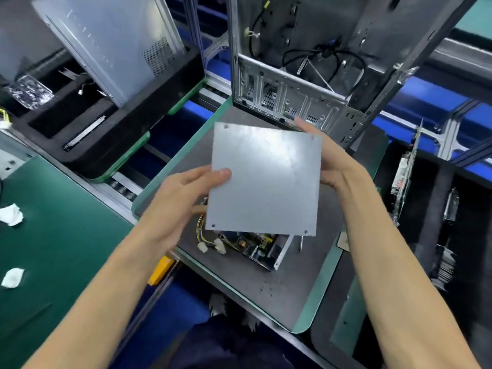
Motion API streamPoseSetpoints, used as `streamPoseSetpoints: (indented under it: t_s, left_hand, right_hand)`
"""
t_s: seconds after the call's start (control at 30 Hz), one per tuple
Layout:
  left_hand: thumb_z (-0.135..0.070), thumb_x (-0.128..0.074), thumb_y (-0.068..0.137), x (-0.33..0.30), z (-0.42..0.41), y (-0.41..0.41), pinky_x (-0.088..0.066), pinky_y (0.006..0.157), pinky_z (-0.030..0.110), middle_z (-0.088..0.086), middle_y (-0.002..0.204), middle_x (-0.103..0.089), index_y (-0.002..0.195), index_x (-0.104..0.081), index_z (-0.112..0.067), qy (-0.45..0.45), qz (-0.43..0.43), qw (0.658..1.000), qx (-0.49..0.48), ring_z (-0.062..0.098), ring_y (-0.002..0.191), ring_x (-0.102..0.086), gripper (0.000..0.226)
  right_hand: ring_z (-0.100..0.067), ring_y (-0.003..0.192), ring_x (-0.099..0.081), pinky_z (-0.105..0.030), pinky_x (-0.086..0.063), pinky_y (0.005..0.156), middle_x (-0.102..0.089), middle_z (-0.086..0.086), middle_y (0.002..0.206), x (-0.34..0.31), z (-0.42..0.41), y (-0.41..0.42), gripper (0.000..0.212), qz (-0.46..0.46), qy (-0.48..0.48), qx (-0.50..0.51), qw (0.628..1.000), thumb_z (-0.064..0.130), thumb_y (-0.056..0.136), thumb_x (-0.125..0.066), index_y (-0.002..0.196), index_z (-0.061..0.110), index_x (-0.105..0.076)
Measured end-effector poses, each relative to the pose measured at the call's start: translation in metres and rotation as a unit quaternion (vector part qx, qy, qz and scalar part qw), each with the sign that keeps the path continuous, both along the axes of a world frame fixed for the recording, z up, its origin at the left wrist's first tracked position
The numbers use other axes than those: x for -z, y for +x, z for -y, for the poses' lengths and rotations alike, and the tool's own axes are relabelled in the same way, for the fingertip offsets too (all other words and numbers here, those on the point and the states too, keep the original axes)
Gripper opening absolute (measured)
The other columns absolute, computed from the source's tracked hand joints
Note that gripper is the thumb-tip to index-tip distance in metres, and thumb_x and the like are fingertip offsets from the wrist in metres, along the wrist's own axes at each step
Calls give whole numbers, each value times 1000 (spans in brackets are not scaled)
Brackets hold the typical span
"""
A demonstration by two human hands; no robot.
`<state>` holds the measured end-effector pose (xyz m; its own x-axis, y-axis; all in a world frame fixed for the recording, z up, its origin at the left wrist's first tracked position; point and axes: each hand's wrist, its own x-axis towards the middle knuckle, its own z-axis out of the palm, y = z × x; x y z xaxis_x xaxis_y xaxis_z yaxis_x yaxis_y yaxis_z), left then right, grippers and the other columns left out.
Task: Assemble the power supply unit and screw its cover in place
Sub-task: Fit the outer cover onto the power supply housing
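Grey work mat (279, 288) with green rim, centre. Metal cover (263, 179): held in the air, tilted, above the open power supply (262, 247) at 6 o'clock. Left hand (183, 198) pinches its 9 o'clock edge; right hand (332, 161) grips the 3 o'clock edge. Computer case (306, 75) at 12 o'clock. Advice: lower flat, line up corner holes, keep wires (201, 230) clear.
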<state>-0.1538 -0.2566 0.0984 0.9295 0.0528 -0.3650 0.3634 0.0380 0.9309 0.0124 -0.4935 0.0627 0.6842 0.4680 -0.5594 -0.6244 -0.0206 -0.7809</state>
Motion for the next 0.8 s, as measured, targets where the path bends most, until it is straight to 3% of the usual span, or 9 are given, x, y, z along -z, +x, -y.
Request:
streamPoseSetpoints:
  t_s: [0.1,0.2,0.33,0.43,0.5,0.57,0.6,0.73,0.8]
  left_hand:
    - [-54,-77,64,-17,-15,36,-61,80,30,9,109,-77,98,-82,-18,30,-59,990,127,23,97,-76,50]
    - [-57,-78,61,-22,-10,60,-61,78,29,10,106,-78,97,-82,-18,73,-69,964,247,23,90,-76,53]
    - [-52,-79,70,-35,13,78,-57,95,34,2,113,-77,113,-78,-29,96,-14,922,376,20,106,-73,49]
    - [-61,-80,64,-47,30,85,-53,99,34,-8,106,-78,105,-80,-36,168,10,888,429,10,103,-72,48]
    - [-67,-80,58,-49,38,89,-52,97,31,-13,103,-77,101,-79,-41,224,25,864,450,5,101,-71,49]
    - [-69,-80,55,-49,42,90,-53,91,26,-16,101,-77,98,-78,-45,260,35,848,460,1,97,-70,49]
    - [-69,-80,55,-48,42,91,-53,88,24,-18,101,-76,98,-78,-48,271,39,846,458,-2,95,-70,48]
    - [-84,-70,54,-41,45,91,-47,93,19,-37,104,-66,94,-74,-57,309,97,864,385,-17,102,-59,48]
    - [-89,-59,63,-36,44,90,-39,93,14,-50,102,-57,90,-73,-59,317,143,886,306,-26,106,-49,43]
  right_hand:
    - [-16,79,-77,-20,-60,69,-81,-6,91,-9,5,3,74,36,-58,-28,997,59,108,-31,82,15,-85]
    - [-37,123,-62,-46,-43,116,-72,-17,126,-14,5,-3,67,43,-78,-92,992,61,106,-38,111,9,-80]
    - [-25,107,-66,-41,-54,101,-68,-21,132,-24,9,-23,69,45,-154,-212,964,62,99,-52,138,5,-61]
    - [-3,93,-73,-16,-55,76,-79,10,109,-26,12,-33,25,99,-178,-254,946,42,103,-55,112,34,-78]
    - [3,81,-74,-12,-55,64,-79,17,93,-22,12,-36,36,79,-170,-252,949,37,105,-52,87,41,-82]
    - [-3,82,-75,-21,-59,72,-80,13,93,-19,11,-38,37,68,-175,-241,952,46,103,-53,80,42,-82]
    - [-4,83,-76,-24,-60,76,-80,14,93,-18,9,-38,35,65,-186,-239,951,53,100,-55,81,42,-82]
    - [9,69,-71,-8,-49,55,-75,26,78,-14,12,-37,34,126,-200,-161,958,53,101,-55,81,44,-80]
    - [-3,64,-71,-15,-51,53,-76,13,77,-14,13,-37,36,127,-189,-133,965,48,101,-59,86,25,-82]
